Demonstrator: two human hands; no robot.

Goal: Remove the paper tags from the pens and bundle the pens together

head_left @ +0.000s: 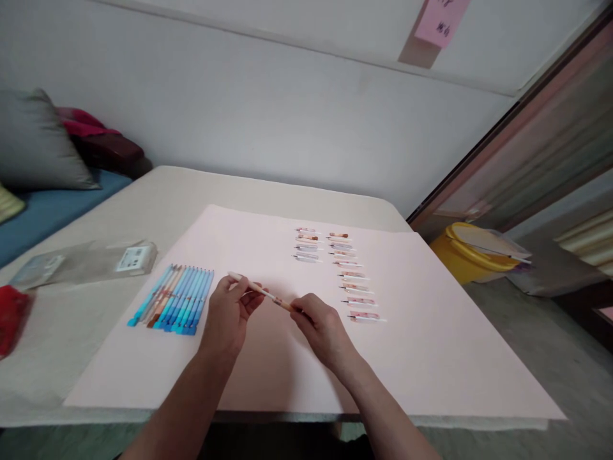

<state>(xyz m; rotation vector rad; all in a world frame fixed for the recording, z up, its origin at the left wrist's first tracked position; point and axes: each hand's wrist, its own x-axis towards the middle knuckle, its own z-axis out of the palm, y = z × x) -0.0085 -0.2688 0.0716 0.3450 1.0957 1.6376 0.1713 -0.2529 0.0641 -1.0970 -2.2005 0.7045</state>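
A slim pen (271, 296) slants between my two hands above the pink sheet. Its pale end sticks out past the fingers of my left hand (228, 306), which pinches it near that end. My right hand (316, 324) grips the orange-brown end with thumb and fingers, hiding the tip. Left of my left hand lies a tight row of blue and brown pens (175, 297). Beyond my right hand, small groups of pen parts form two columns: a shorter column (307, 247) and a longer one (354, 276).
A pink sheet (431, 358) covers much of the table (158, 191). Clear plastic packaging (90, 263) and a red item (10, 316) lie at the left. Behind rises a white wall (268, 108). A yellow bucket (460, 255) stands on the floor at the right.
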